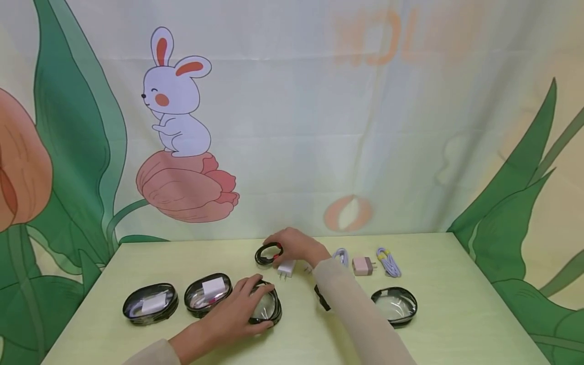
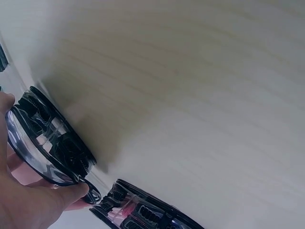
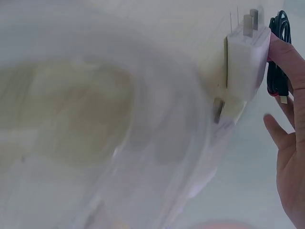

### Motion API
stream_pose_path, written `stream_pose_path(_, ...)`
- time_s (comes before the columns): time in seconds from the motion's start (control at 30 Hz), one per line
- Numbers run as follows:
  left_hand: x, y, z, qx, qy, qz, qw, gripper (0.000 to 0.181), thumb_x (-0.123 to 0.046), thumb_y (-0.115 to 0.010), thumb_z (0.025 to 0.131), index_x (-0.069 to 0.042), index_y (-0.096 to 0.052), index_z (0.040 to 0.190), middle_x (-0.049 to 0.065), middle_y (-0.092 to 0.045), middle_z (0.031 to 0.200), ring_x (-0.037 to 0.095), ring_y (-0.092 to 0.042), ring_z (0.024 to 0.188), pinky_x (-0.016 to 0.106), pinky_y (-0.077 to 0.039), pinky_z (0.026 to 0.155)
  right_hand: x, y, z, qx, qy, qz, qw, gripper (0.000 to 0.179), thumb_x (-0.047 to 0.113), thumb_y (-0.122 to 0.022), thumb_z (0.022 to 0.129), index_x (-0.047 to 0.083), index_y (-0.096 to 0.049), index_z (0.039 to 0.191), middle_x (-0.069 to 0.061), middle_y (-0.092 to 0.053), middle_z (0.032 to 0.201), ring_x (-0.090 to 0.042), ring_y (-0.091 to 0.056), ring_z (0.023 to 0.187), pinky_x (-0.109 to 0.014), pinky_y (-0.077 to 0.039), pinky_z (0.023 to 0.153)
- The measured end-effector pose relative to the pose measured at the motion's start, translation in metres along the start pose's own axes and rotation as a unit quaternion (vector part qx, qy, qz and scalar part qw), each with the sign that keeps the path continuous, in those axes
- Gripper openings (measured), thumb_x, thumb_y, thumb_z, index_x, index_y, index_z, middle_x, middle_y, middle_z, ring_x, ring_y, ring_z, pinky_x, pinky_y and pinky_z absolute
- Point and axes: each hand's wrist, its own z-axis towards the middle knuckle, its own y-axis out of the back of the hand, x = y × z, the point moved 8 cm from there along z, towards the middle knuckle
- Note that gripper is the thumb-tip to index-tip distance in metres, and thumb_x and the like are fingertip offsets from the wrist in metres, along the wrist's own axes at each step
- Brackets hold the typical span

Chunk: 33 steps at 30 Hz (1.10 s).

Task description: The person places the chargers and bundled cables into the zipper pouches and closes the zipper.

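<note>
My right hand (image 1: 295, 245) pinches a coiled black cable (image 1: 262, 257) with red bits, at the back of the table beside a white charger plug (image 1: 285, 268). In the right wrist view the black cable (image 3: 279, 71) shows at the fingertips, close to the white charger plug (image 3: 245, 64). My left hand (image 1: 230, 314) grips a clear oval zip case (image 1: 266, 307) with black trim, its fingers spread over the far side and the thumb at the near side. The left wrist view shows the thumb at the edge of the case (image 2: 35, 148); part of it is hidden by the hand.
Two filled clear cases (image 1: 150, 304) (image 1: 208, 295) lie on the left. Another clear case (image 1: 396, 305) lies on the right. A pink charger plug (image 1: 362, 266), a tied lilac cable (image 1: 389, 262) and a white cable (image 1: 340, 256) lie at the back. A black item (image 1: 322, 299) shows partly under my right forearm.
</note>
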Motion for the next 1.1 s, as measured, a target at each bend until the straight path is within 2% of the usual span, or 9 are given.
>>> stream_pose_path(0.07, 0.000, 0.000, 0.000, 0.002, 0.004, 0.002, 1.0000, 0.069, -0.053, -0.072, 0.091, -0.017, -0.049, 0.146, 0.020, -0.040, 0.150, 0.036, -0.044, 0.134, 0.050, -0.054, 0.094, 0.000, 0.002, -0.001, -0.005, 0.005, -0.025, 0.9997, 0.057, 0.037, -0.083, 0.086, 0.023, -0.064, 0.137, 0.002, -0.068, 0.125, -0.019, -0.058, 0.121, -0.034, -0.046, 0.104)
stream_pose_path(0.13, 0.000, -0.001, 0.001, 0.004, 0.007, 0.004, 1.0000, 0.070, -0.053, -0.072, 0.090, -0.017, -0.049, 0.146, 0.020, -0.040, 0.151, 0.037, -0.044, 0.134, 0.050, -0.055, 0.093, -0.001, 0.004, -0.002, -0.009, 0.007, -0.047, 0.9988, 0.057, 0.038, -0.083, 0.086, 0.023, -0.065, 0.137, 0.006, -0.063, 0.138, -0.022, -0.045, 0.141, -0.043, -0.032, 0.119)
stream_pose_path(0.27, 0.000, -0.002, 0.000, 0.009, 0.006, 0.007, 0.9999, 0.070, -0.053, -0.072, 0.090, -0.017, -0.049, 0.146, 0.020, -0.040, 0.151, 0.037, -0.044, 0.135, 0.050, -0.055, 0.093, 0.001, 0.005, -0.004, -0.016, 0.019, -0.067, 0.9975, 0.059, 0.040, -0.083, 0.085, 0.022, -0.065, 0.137, 0.007, -0.062, 0.140, -0.025, -0.029, 0.152, -0.056, -0.015, 0.123)
stream_pose_path(0.43, 0.000, -0.002, 0.001, 0.008, 0.003, 0.007, 0.9999, 0.069, -0.053, -0.071, 0.091, -0.017, -0.049, 0.146, 0.020, -0.040, 0.150, 0.038, -0.044, 0.135, 0.050, -0.054, 0.094, 0.006, 0.006, -0.006, -0.026, 0.033, -0.073, 0.9964, 0.059, 0.038, -0.083, 0.085, 0.020, -0.064, 0.138, 0.005, -0.062, 0.141, -0.025, -0.031, 0.151, -0.052, -0.018, 0.123)
stream_pose_path(0.57, 0.001, -0.002, 0.001, 0.008, 0.005, 0.007, 0.9999, 0.069, -0.053, -0.071, 0.091, -0.017, -0.049, 0.146, 0.020, -0.040, 0.150, 0.038, -0.043, 0.135, 0.051, -0.054, 0.094, 0.008, 0.004, -0.009, -0.014, 0.030, -0.057, 0.9978, 0.060, 0.035, -0.080, 0.089, 0.019, -0.060, 0.143, -0.005, -0.052, 0.152, -0.026, -0.042, 0.145, -0.042, -0.035, 0.117)
stream_pose_path(0.67, 0.001, -0.003, 0.001, 0.009, 0.005, 0.004, 0.9999, 0.069, -0.053, -0.071, 0.091, -0.016, -0.049, 0.146, 0.021, -0.040, 0.150, 0.039, -0.043, 0.135, 0.052, -0.053, 0.095, 0.010, 0.004, -0.013, -0.011, 0.033, -0.053, 0.9980, 0.061, 0.032, -0.079, 0.090, 0.018, -0.058, 0.145, -0.006, -0.051, 0.153, -0.023, -0.055, 0.134, -0.035, -0.046, 0.109)
stream_pose_path(0.83, 0.001, -0.003, 0.001, 0.007, 0.005, 0.005, 1.0000, 0.069, -0.053, -0.071, 0.091, -0.016, -0.049, 0.146, 0.021, -0.040, 0.150, 0.038, -0.043, 0.135, 0.051, -0.053, 0.097, 0.009, 0.006, -0.016, -0.015, 0.040, -0.057, 0.9975, 0.059, 0.027, -0.080, 0.090, 0.018, -0.058, 0.144, 0.002, -0.058, 0.146, -0.016, -0.063, 0.122, -0.028, -0.049, 0.102)
stream_pose_path(1.03, 0.000, -0.003, 0.001, -0.003, 0.000, 0.012, 0.9999, 0.069, -0.053, -0.071, 0.091, -0.016, -0.050, 0.145, 0.020, -0.041, 0.149, 0.038, -0.044, 0.134, 0.051, -0.053, 0.097, 0.003, 0.014, -0.022, -0.025, 0.031, -0.025, 0.9989, 0.057, 0.024, -0.080, 0.090, 0.018, -0.060, 0.143, 0.002, -0.063, 0.139, -0.018, -0.067, 0.115, -0.029, -0.052, 0.097)
stream_pose_path(1.1, 0.001, -0.002, 0.002, -0.003, 0.006, 0.014, 0.9999, 0.070, -0.053, -0.072, 0.090, -0.016, -0.049, 0.145, 0.020, -0.041, 0.150, 0.038, -0.044, 0.134, 0.051, -0.053, 0.096, 0.001, 0.018, -0.024, -0.026, 0.030, -0.026, 0.9989, 0.057, 0.027, -0.080, 0.090, 0.019, -0.060, 0.143, 0.001, -0.065, 0.137, -0.015, -0.069, 0.105, -0.027, -0.053, 0.091)
